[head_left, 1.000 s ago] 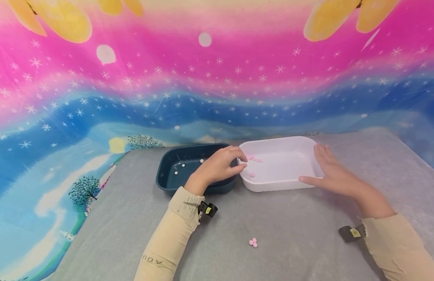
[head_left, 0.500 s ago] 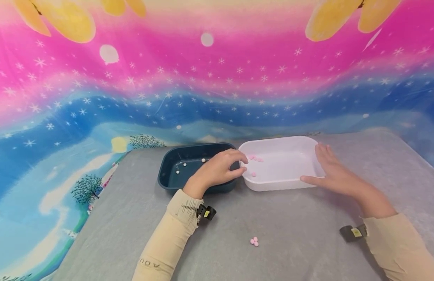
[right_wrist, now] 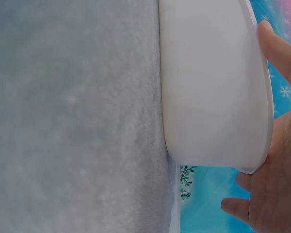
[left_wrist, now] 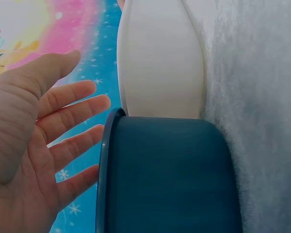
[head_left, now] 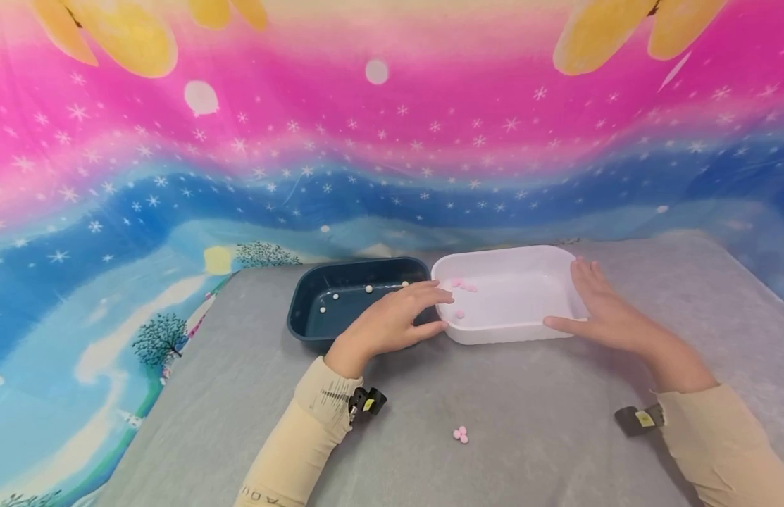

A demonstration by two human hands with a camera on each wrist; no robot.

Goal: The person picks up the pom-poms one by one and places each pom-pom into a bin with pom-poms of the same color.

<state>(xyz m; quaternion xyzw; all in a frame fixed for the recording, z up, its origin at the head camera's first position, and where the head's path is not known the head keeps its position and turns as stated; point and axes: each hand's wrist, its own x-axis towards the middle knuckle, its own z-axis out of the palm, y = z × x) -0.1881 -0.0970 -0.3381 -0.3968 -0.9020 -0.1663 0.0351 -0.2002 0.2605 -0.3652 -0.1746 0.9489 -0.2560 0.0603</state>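
Note:
My left hand (head_left: 394, 320) hovers over the adjoining ends of two basins, fingers spread and nothing in its palm, as the left wrist view confirms. The dark blue basin (left_wrist: 169, 174) lies under that hand, with several small white balls (head_left: 369, 289) on its floor. My right hand (head_left: 610, 317) rests with straight fingers against the right end of the white basin (head_left: 506, 334), its thumb along the near rim. Several small pink balls (head_left: 464, 285) lie at the left end inside the white basin. The left hand partly covers the dark basin's right side.
On the grey cloth (head_left: 544, 429) in front of the basins sits a little cluster of 3 pink balls (head_left: 461, 434). A colourful printed backdrop (head_left: 392, 141) hangs right behind the basins.
My left hand's fingers have straightened from a curl, and the hand has shifted slightly toward me. Another white ball now shows in the dark basin. The right hand stays at the white basin's end.

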